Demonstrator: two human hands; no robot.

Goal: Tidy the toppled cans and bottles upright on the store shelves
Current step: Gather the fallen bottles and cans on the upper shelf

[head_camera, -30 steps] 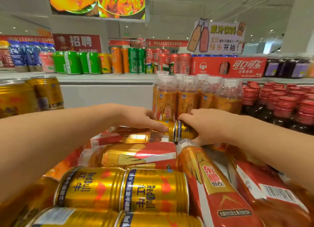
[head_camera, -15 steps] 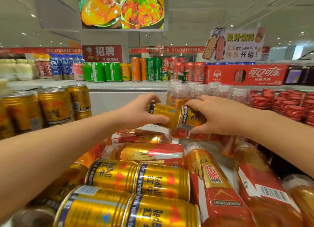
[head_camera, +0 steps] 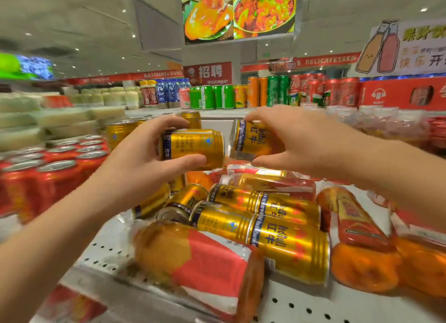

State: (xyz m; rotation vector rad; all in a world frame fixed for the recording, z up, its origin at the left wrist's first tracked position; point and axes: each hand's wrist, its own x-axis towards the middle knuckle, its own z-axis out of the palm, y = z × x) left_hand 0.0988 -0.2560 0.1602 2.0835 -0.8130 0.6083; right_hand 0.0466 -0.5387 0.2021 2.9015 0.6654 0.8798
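My left hand (head_camera: 142,160) grips a gold Red Bull can (head_camera: 193,146) lying sideways in the air above the shelf. My right hand (head_camera: 296,141) grips a second gold can (head_camera: 253,141), tilted, just to the right of the first. Both cans are lifted clear of the pile. Below them several gold cans (head_camera: 265,233) and orange bottles with red labels (head_camera: 205,264) lie toppled on the white perforated shelf (head_camera: 301,305).
Upright red cans (head_camera: 55,175) stand in rows at the left, with upright gold cans (head_camera: 118,131) behind them. Another toppled bottle (head_camera: 357,218) lies at the right. The back shelf holds green, orange and red cans (head_camera: 272,93). A hanging food screen (head_camera: 239,11) is overhead.
Both hands have lifted their cans up from the pile and moved them apart. The view has swung left, so the red cans at the left now show.
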